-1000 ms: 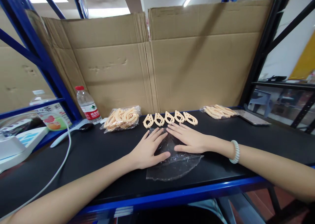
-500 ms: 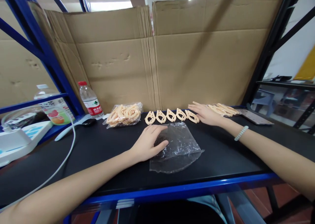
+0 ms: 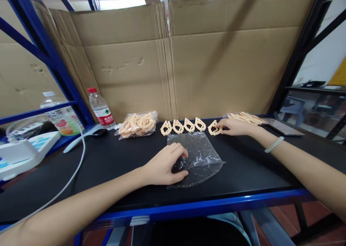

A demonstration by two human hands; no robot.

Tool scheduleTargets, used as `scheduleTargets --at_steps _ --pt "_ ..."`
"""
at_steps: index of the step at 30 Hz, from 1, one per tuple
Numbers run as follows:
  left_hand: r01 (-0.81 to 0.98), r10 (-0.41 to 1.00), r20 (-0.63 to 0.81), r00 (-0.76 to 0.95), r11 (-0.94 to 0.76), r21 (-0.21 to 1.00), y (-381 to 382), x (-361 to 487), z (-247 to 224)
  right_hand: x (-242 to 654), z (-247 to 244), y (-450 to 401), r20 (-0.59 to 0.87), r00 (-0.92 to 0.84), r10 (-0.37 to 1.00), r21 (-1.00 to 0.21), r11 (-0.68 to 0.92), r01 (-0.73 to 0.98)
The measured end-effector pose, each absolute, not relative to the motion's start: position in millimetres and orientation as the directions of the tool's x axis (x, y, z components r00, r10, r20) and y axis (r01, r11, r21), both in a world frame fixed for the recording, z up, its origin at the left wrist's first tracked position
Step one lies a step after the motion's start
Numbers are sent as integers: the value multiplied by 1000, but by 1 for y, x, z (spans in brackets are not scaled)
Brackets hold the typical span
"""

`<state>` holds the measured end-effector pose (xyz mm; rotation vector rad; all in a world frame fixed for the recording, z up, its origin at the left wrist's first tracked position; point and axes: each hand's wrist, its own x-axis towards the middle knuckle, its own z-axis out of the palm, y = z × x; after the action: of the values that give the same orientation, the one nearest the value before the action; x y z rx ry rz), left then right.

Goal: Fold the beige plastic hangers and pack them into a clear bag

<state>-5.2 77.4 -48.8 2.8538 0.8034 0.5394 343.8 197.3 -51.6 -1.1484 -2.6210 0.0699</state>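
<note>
My right hand [image 3: 233, 127] pinches a beige teardrop-shaped hair clip [image 3: 214, 129] at its right side, low over the black table. To the left of it, several matching clips [image 3: 189, 125] stand in a row, a gap away from the gripped one. A clear plastic bag [image 3: 201, 150] lies flat in front of the row. Over the bag's left part rests my left hand [image 3: 169, 165], its fingers curved and the thumb well apart, with nothing gripped between them. Part of the bag is hidden beneath that hand.
A filled bag of beige clips [image 3: 137, 125] sits left of the row; another filled bag [image 3: 243, 118] lies behind my right hand. A phone [image 3: 283, 127] is farther right. On the left stand a water bottle [image 3: 101, 109] and a power strip [image 3: 35, 152] with a white cable [image 3: 79, 159].
My right hand has closed on the end clip and drawn it right, away from the row. The left hand's fingers have curled and it has shifted slightly toward me.
</note>
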Motion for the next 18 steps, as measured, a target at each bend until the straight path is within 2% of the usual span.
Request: scheduleTargets --at_steps 3,7,11,18 --pt "470 500 338 797 -866 172 80 -6 -51 349 -45 192 220 -639 737 -140 672 727" --pt "440 445 361 819 -892 102 82 -7 -52 359 -55 204 278 -642 715 -105 687 719" --pt "405 397 351 848 -913 53 82 -7 -52 364 -65 215 184 -615 767 -168 641 749" --pt "345 308 361 880 -938 -41 80 -7 -59 349 -42 180 56 -554 831 -156 555 817"
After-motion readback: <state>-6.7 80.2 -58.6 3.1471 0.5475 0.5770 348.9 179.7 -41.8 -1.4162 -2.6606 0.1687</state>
